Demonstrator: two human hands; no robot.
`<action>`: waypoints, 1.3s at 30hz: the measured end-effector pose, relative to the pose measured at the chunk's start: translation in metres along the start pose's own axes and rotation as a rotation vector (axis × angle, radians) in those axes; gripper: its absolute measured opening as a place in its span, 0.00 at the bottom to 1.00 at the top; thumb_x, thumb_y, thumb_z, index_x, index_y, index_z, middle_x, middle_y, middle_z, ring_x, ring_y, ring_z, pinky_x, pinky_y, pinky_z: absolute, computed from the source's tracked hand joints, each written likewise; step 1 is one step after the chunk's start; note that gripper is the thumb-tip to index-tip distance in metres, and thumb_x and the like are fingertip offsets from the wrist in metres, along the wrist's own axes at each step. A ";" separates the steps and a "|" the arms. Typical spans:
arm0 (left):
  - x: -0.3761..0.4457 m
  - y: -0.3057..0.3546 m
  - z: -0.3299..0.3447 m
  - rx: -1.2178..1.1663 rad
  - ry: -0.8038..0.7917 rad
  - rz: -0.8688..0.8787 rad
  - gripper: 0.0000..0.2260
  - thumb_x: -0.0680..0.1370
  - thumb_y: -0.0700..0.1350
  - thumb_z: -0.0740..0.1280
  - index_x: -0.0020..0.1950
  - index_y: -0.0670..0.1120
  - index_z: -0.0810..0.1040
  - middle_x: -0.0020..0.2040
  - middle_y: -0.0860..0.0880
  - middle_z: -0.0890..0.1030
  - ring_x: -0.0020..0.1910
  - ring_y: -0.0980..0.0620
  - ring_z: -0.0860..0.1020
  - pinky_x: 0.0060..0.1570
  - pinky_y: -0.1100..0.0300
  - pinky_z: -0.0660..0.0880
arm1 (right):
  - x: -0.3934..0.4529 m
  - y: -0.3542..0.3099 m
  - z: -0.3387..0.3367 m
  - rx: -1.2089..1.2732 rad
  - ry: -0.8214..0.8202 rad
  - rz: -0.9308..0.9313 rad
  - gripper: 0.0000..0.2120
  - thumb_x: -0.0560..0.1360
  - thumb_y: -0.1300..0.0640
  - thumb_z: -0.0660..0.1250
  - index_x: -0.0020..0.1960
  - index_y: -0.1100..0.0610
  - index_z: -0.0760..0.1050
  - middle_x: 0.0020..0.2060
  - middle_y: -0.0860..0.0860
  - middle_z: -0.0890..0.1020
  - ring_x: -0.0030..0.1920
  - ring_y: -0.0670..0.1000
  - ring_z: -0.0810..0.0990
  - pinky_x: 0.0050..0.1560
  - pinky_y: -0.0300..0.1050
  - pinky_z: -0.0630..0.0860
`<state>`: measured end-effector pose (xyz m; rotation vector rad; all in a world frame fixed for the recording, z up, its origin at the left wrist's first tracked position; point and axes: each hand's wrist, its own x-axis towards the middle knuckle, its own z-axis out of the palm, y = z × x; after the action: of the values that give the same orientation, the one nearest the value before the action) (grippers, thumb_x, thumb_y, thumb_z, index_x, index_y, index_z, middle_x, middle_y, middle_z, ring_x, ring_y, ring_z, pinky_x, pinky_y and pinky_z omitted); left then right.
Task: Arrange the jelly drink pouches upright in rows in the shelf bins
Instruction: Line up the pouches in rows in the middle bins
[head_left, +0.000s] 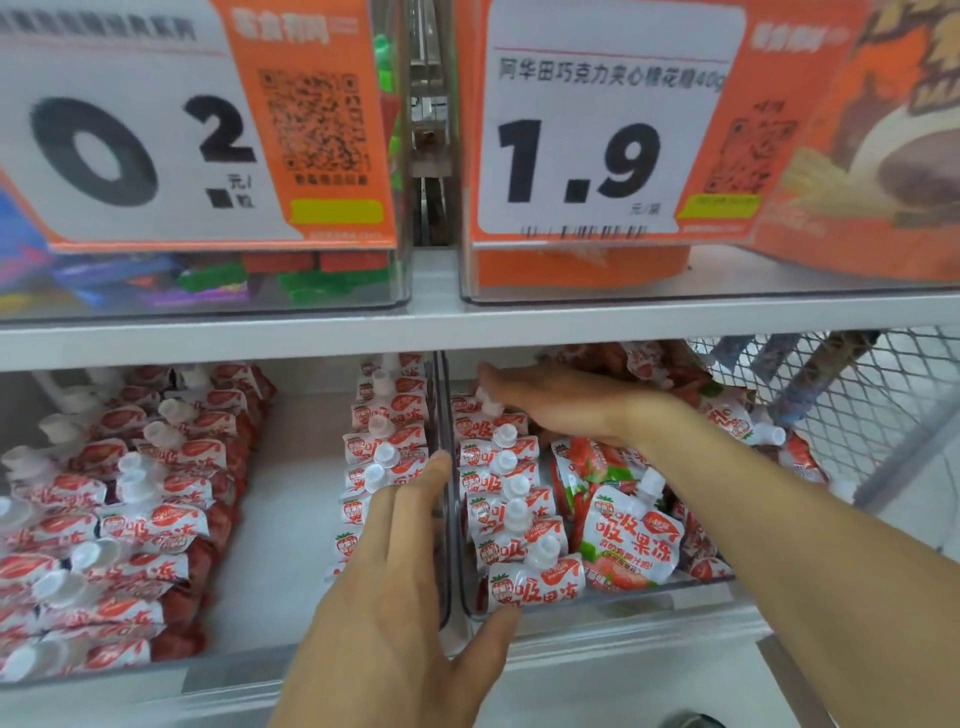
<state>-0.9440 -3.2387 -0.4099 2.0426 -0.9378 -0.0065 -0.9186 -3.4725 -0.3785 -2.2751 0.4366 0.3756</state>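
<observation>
Red-and-white strawberry jelly drink pouches with white caps fill two clear bins on the lower shelf. The left bin (311, 660) holds a row at its left (130, 525) and a row at its right (384, 447). The right bin (597, 603) has an upright row (506, 499) along its left wall and loose pouches (631, 540) lying jumbled to the right. My left hand (400, 587) rests with straight fingers at the front of the divider between the bins, thumb at the right bin's front corner. My right hand (561, 400) reaches flat into the back of the right bin, over the row.
An upper shelf (467, 327) hangs just above the bins, bearing clear boxes of coloured sweets (208, 280) and orange packets (582, 265) behind large price cards. A wire mesh basket (841, 395) stands at the right. The gap under the shelf is narrow.
</observation>
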 end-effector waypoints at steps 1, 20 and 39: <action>-0.001 -0.001 0.001 0.023 -0.002 0.026 0.40 0.61 0.61 0.73 0.69 0.64 0.60 0.60 0.61 0.77 0.51 0.55 0.82 0.43 0.51 0.82 | -0.002 0.000 0.002 -0.032 0.010 -0.010 0.28 0.80 0.33 0.47 0.72 0.45 0.69 0.71 0.43 0.72 0.71 0.48 0.69 0.67 0.42 0.61; 0.002 0.010 -0.006 -0.002 -0.090 -0.076 0.36 0.63 0.53 0.79 0.63 0.63 0.61 0.57 0.62 0.74 0.47 0.64 0.78 0.43 0.71 0.75 | -0.123 0.051 0.005 -0.485 0.396 0.013 0.25 0.63 0.42 0.80 0.56 0.45 0.77 0.46 0.41 0.77 0.44 0.42 0.74 0.42 0.41 0.70; 0.045 0.064 0.015 0.228 0.030 0.006 0.16 0.72 0.54 0.72 0.58 0.51 0.79 0.43 0.56 0.85 0.41 0.56 0.83 0.44 0.56 0.80 | -0.124 0.097 -0.028 -0.267 0.619 0.004 0.26 0.70 0.40 0.73 0.65 0.46 0.75 0.61 0.52 0.77 0.64 0.54 0.73 0.64 0.51 0.72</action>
<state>-0.9559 -3.2993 -0.3598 2.2420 -0.9621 0.1400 -1.0670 -3.5322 -0.3733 -2.6303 0.7334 -0.3056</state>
